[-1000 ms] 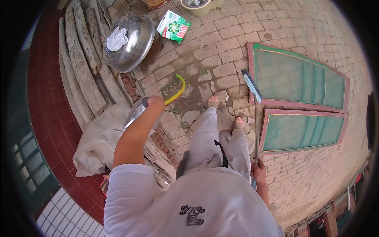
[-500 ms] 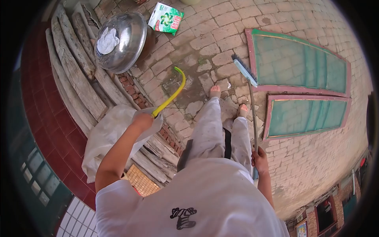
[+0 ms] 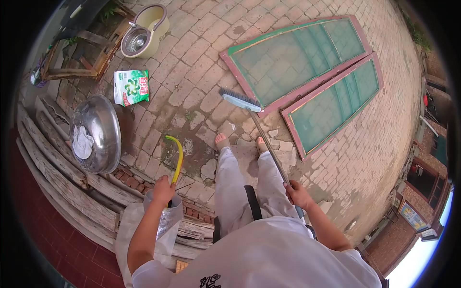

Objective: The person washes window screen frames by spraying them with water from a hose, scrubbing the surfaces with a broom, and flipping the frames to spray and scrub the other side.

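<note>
My left hand [image 3: 164, 190] is closed around a short yellow hose [image 3: 179, 161], whose free end curves out over the wet paving. Just below that hand, a pale sheet or bag [image 3: 128, 228] with a silvery inner side lies over the logs. My right hand [image 3: 298, 194] grips the long handle [image 3: 272, 149] of a scrub brush. The light blue brush head [image 3: 241, 102] has dark bristles and is near the corner of a green screen panel [image 3: 297, 60] with a pinkish-red frame.
A second screen panel [image 3: 333, 105] lies beside the first. To the left are a metal basin [image 3: 106, 129] with a white cloth [image 3: 82, 142] on it, a detergent bag [image 3: 131, 87], a mop bucket [image 3: 156, 36] and weathered logs [image 3: 62, 161]. Brick paving [image 3: 197, 45] covers the ground.
My view has turned and lifted, bringing the mop bucket and a wooden frame into sight. Both hands keep their holds on the hose and brush handle.
</note>
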### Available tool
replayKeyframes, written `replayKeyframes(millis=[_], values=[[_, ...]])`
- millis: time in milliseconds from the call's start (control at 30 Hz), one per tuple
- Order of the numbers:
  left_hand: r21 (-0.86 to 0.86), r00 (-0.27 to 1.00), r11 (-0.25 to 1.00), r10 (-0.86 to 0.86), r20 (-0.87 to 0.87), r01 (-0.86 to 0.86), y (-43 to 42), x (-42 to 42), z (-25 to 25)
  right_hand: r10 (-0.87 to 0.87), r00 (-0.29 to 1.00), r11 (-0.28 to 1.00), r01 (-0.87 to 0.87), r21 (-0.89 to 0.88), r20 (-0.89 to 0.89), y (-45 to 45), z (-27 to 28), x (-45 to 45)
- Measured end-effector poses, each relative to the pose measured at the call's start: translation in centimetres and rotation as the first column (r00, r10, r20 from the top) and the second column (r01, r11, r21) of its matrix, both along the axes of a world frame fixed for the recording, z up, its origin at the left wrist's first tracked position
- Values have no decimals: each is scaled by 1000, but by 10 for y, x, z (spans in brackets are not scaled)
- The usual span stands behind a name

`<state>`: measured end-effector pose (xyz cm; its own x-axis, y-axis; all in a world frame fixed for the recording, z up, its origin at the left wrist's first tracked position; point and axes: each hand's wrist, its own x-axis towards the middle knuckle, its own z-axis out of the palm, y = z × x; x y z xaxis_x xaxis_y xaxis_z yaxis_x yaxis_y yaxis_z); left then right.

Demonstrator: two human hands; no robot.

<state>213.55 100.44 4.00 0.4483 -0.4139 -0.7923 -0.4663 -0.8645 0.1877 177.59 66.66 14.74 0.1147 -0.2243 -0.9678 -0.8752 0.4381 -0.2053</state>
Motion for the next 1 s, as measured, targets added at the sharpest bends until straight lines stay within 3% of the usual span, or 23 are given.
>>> replayKeyframes(millis=[67,133,233,267,367,433,533,567,633,700,800,900,967,1000], values=[[175,990,979,116,-74,-102,-8,2,-77,-52,999,998,52,34,12,3,-4,-4],[218,942,953,258,-213,-211,30,-7,-202,-109,994,993,107,50,25,5,-10,-4],[498,680,766,618,-395,-407,25,-3,-281,-198,980,980,197,38,18,5,-5,4],[496,584,672,734,-346,-550,27,-5,-297,-227,974,973,226,33,10,7,-4,5],[373,449,587,801,-395,-719,-27,5,-254,-285,958,958,285,6,13,10,-7,11],[274,470,695,674,-570,-665,-70,22,-193,-321,946,946,323,-40,54,21,-16,12],[122,501,790,491,-713,-601,-112,31,-135,-527,838,846,533,-2,143,34,-24,26],[85,525,808,454,-720,-583,-123,28,-121,-600,786,800,582,144,152,30,-32,32],[13,540,833,371,-756,-554,-134,12,-102,-742,658,641,642,421,127,12,-58,48],[-79,548,844,270,-792,-530,-130,-16,-109,-736,670,674,715,186,92,-1,-97,84],[-237,713,895,118,-691,-378,-134,-43,-92,-821,554,571,792,218,137,-17,-134,148],[-260,727,893,101,-679,-367,-140,-56,-66,-875,350,433,875,216,336,-21,-158,199],[-243,727,910,86,-681,-335,-140,-55,-65,-942,261,307,925,225,212,-22,-159,222],[-208,734,927,96,-672,-312,-141,-51,-59,-949,264,305,907,291,173,-20,-162,225]])
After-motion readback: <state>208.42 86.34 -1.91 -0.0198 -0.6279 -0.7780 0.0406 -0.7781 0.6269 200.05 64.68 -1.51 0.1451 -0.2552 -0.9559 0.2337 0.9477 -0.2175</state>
